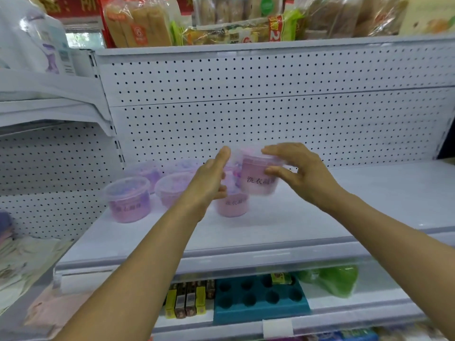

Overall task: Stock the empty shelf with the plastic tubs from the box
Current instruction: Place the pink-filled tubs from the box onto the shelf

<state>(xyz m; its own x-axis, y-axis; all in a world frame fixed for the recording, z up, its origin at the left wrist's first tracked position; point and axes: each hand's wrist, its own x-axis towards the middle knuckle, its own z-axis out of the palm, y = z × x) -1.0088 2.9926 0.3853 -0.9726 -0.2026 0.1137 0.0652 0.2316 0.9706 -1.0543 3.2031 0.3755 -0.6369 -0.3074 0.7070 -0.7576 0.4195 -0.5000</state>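
Held tub: pink plastic tub (258, 177), centre of frame, above the shelf (320, 205), printed label facing camera; blurred.
Right hand: right hand (299, 174) grips that tub, fingers over lid and side.
Left hand: left hand (209, 179) just left of it, fingers straight; contact with the tub cannot be told.
Lower tub: tub (232, 205) on the shelf below the held one.
Stocked tubs: group (129, 199) at centre left, near the pegboard (246, 114).
Lower shelf: teal tray (258, 301), bottom centre.

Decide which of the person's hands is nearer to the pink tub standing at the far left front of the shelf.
Left. The left hand is right of that tub, apart from it. The right hand is farther right, gripping a raised tub.
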